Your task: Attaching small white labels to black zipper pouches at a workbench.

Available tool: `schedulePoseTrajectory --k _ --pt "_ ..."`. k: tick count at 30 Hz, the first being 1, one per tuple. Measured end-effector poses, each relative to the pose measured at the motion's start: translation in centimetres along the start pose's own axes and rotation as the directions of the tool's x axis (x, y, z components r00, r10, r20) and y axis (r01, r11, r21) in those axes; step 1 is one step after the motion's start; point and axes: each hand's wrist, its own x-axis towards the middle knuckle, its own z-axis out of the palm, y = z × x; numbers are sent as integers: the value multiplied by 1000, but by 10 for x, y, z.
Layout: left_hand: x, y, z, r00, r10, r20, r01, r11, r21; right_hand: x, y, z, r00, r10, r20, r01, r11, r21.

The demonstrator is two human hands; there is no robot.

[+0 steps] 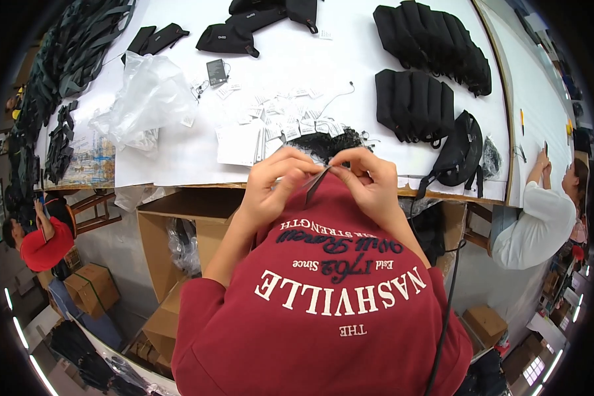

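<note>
Just in front of my chest, at the table's near edge, both hands meet over a thin dark hang tag (pixel 315 190). My left hand (pixel 276 186) pinches its upper end between thumb and fingers. Close against it, my right hand (pixel 368 181) is closed in a pinch at the same end; any string there is too small to make out. Beyond my fingers lies a heap of black tag strings (pixel 330 142). White paper labels (pixel 280 119) are scattered around it, some stacked. Another black hang tag (pixel 216 72) rests farther off to the left.
Crumpled clear plastic bags (pixel 148 99) lie at left, near black straps (pixel 63 142). Black pouches (pixel 228 39) sit at the back; rows of them (pixel 414 105) and a waist bag (pixel 457 155) stand right. Cardboard boxes (pixel 162 254) are below the table. Co-workers sit either side.
</note>
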Motion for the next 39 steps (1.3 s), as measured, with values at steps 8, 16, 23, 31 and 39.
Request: schedulePoseTrajectory --k 8,16,23,31,39 --pt "17 -17 -12 968 -186 167 202 976 -84 17 5 4 992 1 130 -3 1000 13" --pt "74 -62 -23 951 -304 -59 270 906 -326 40 33 5 903 307 302 -395 869 298" --pt "169 -257 -110 560 -507 -655 541 823 -174 60 54 -3 865 391 315 -444 889 116" --pt "166 -288 -113 554 -394 -733 523 850 -61 64 58 -5 880 420 223 -454 881 132" --pt "86 -155 -35 760 -554 -340 542 829 -138 50 77 7 937 344 -54 -348 921 -175"
